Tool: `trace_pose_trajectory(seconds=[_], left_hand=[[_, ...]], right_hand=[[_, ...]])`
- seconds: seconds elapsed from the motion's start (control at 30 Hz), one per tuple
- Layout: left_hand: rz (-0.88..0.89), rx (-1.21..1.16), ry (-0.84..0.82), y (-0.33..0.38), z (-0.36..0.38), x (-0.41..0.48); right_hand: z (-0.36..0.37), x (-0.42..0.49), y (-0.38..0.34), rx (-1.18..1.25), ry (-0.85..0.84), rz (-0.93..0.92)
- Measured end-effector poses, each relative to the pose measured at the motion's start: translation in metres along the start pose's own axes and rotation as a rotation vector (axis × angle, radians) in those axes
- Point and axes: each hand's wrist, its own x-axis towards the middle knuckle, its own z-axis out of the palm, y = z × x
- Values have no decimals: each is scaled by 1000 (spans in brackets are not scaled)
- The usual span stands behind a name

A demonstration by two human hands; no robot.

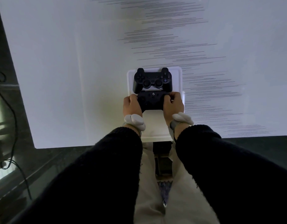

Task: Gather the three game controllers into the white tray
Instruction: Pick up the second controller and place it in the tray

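A smooth white tray [178, 78] with rounded corners sits on the pale desk [75, 62], near its front edge. At the tray's far end lies a matte black controller [153, 80] with two thumbsticks and curved grips. Just in front of it, a second black controller [151, 101], flatter and broader, is clamped from both sides: the left hand [131, 104] wraps its left grip, the right hand [173, 103] curls over its right, above the tray's middle. Grey wrist bands [134, 122] show below dark knitted sleeves [107, 167]. A black cable [11, 120] trails at the left.
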Motion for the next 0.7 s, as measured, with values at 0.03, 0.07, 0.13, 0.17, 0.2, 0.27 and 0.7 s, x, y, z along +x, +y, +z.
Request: trace_pose_trajectory(seconds=[0.03, 0.07, 0.13, 0.17, 0.2, 0.27, 0.7], left_hand=[[-2, -5, 6, 0, 0, 1], [-5, -11, 11, 0, 0, 1], [-4, -22, 17, 0, 0, 2], [-3, -23, 19, 0, -1, 2], [-4, -23, 18, 0, -1, 2], [-2, -30, 24, 0, -2, 2], [-6, -44, 9, 0, 0, -2]], right_hand=[[1, 1, -1, -14, -4, -8], [2, 2, -1, -27, -7, -15], [3, 1, -1, -38, -3, -19], [3, 1, -1, -38, -6, -15], [4, 1, 0, -32, -8, -7], [4, 1, 1, -7, 6, 11], [7, 0, 3, -4, 72, -66]])
